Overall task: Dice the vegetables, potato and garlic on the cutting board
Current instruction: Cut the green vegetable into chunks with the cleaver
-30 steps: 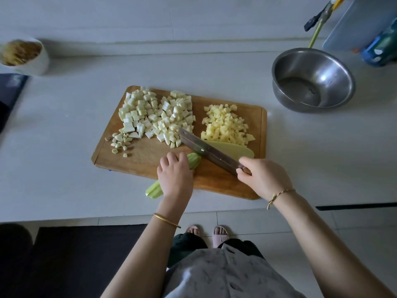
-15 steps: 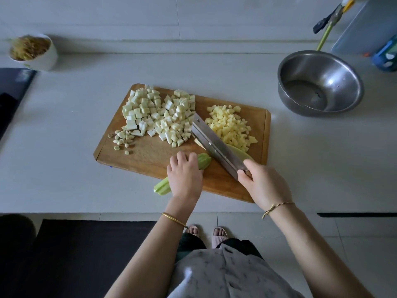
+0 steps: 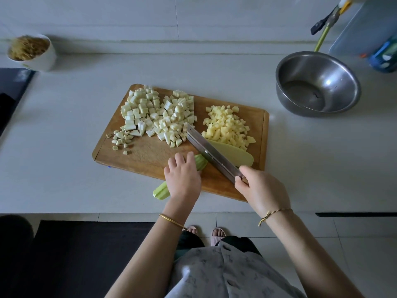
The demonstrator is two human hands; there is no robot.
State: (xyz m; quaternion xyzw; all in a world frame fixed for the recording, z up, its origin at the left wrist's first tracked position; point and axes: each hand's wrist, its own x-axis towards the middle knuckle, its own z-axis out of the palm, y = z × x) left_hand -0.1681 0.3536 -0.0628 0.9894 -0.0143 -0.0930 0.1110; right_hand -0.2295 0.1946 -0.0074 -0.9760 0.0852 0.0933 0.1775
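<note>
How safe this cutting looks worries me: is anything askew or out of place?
The green vegetable under the left hand juts past the board's near edge, so its end lies off the wood. The board sits skewed to the counter edge. I see no dice off it.

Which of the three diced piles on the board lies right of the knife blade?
The yellow potato dice; the pale cubes and small garlic bits lie left of the knife.

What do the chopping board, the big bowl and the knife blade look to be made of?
Cutting board: wood, matte, visible grain. Bowl: probably stainless steel, shiny with reflections. Knife blade: polished metal, likely steel, catching light.
</note>
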